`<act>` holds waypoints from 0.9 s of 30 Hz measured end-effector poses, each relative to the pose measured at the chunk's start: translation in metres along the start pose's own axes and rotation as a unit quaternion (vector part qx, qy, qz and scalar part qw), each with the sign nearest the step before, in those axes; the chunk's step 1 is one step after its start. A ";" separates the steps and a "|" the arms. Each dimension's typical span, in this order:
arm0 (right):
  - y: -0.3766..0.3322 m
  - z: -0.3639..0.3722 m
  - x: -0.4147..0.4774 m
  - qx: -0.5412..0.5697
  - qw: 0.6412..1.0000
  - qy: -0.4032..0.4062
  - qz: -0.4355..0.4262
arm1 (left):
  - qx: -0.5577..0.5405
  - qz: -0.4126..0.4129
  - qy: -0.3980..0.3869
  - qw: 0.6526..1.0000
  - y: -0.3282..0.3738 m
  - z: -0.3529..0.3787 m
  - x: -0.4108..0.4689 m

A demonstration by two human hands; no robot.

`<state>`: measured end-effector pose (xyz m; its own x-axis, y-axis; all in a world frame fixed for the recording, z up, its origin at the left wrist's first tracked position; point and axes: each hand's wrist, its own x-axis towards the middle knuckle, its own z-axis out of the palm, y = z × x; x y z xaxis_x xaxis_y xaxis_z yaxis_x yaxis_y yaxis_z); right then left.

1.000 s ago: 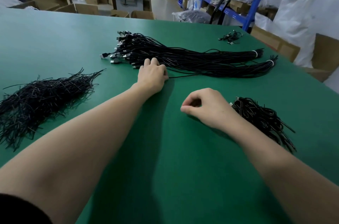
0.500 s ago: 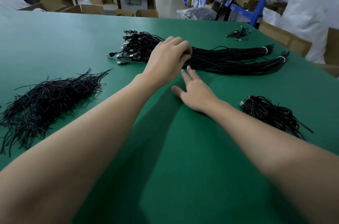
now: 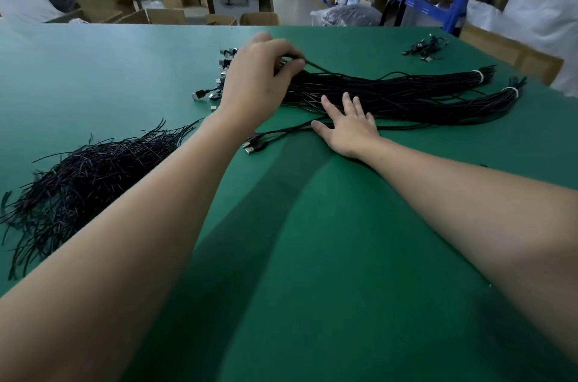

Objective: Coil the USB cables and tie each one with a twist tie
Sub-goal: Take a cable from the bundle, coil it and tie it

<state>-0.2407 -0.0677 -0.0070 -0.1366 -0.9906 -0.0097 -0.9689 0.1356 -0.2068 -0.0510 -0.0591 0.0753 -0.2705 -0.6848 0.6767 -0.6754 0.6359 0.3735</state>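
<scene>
Our left hand (image 3: 259,84) forms the grip, thumb and curled fingertips pinching a single cable (image 3: 316,66) just above the plug end of the bundle of USB cables (image 3: 406,93). From that pinch the strand runs right and slightly down into the mass. Our right hand (image 3: 348,128) grips nothing; it lies flat with fingers spread on the near edge of the bundle, over a few strands that trail left to loose plugs (image 3: 253,145).

The bundle's long axis lies left to right across the worktop (image 3: 312,256), with connectors under our left hand and the tails cinched by white bands (image 3: 478,76) far to the right. We judge that the strand must slide out along that axis, leftward and toward us, while the flat hand pins the rest. The left hand is nearer the plugs, the right nearer the middle.

The cables are thin, limp and black-jacketed with a faint sheen, and their plugs are small silvery rectangles. The twist ties (image 3: 93,168) sit in a bristly heap of short, wiry black strands, well apart on the left. The worktop is smooth matte green.
</scene>
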 end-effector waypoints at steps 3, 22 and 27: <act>-0.008 0.002 0.012 -0.010 1.000 0.010 0.027 | 0.025 0.034 0.003 0.999 0.012 -0.007 0.002; -0.028 -0.033 -0.026 0.217 0.973 -0.073 -0.041 | -0.312 -0.337 0.166 0.872 0.010 -0.076 -0.074; -0.029 -0.048 -0.090 0.734 0.633 -0.229 -0.091 | -0.272 -0.349 0.034 0.896 0.026 -0.071 -0.115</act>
<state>-0.2098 0.0182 0.0465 0.3493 -0.9346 -0.0676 0.3211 0.1872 -0.9283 0.0116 0.0615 0.0519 0.1428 -0.9715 0.1891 -0.2248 0.1542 0.9621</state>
